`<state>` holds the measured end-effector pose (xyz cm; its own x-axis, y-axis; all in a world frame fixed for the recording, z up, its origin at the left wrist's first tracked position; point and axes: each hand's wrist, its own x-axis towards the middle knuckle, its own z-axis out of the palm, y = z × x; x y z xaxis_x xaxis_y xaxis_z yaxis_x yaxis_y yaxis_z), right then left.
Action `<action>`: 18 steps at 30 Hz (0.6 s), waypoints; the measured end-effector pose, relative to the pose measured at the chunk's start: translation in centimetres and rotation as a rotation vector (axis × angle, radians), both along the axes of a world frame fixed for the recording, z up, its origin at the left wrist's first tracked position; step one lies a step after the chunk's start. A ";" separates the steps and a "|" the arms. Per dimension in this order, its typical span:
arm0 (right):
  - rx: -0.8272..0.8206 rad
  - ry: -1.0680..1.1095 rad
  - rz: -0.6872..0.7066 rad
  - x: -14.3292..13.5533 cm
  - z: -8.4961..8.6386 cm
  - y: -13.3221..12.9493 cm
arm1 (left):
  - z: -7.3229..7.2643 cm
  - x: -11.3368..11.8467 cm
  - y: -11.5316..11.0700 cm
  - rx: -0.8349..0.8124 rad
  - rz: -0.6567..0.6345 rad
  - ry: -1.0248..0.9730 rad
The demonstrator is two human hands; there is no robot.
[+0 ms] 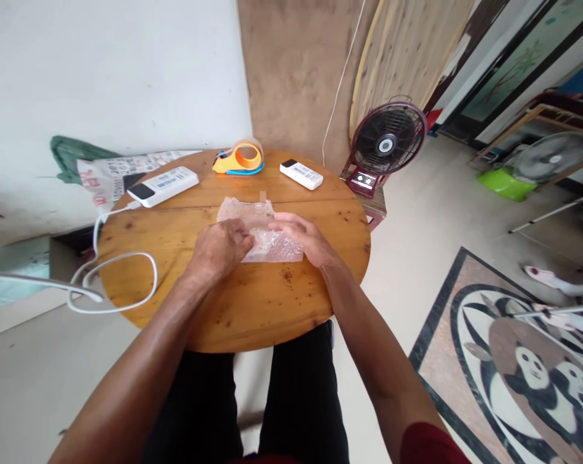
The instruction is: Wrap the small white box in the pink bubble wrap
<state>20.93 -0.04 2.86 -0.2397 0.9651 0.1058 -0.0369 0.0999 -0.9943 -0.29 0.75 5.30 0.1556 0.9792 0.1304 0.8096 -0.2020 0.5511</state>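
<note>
Bubble wrap (276,248) lies on a round wooden table (252,309), folded over on itself; whether something is inside it I cannot tell. My left hand (221,248) is at its left side, fingers curled and pinching the wrap near the middle. Over its right edge rests my right hand (305,237), with fingers stretched out and touching the top of the wrap. A small strip of clear tape (263,196) sticks up from the far edge of the wrap.
Behind the wrap are an orange tape dispenser (240,158) and a white power bank (301,174). Another white power bank (164,186), with a white cable (149,258) plugged in, is at the left. A fan (385,143) stands on a stool (374,203) at the right.
</note>
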 end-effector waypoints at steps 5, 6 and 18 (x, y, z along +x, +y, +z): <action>-0.031 -0.177 -0.029 -0.8 -0.2 -0.1 | -2.0 -0.3 0.0 -0.010 -0.022 -0.297; -0.035 -0.195 -0.039 -0.9 -0.2 0.0 | -2.4 -0.3 0.0 -0.004 -0.031 -0.347; -0.064 -0.226 -0.131 -0.9 0.1 -0.3 | -2.6 0.0 -0.6 -0.063 -0.096 -0.538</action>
<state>20.05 -0.32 2.92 -0.1230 0.9924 0.0018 0.1956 0.0260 -0.9803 -0.29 0.12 2.74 0.1721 0.9723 0.1581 0.3901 -0.2147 0.8954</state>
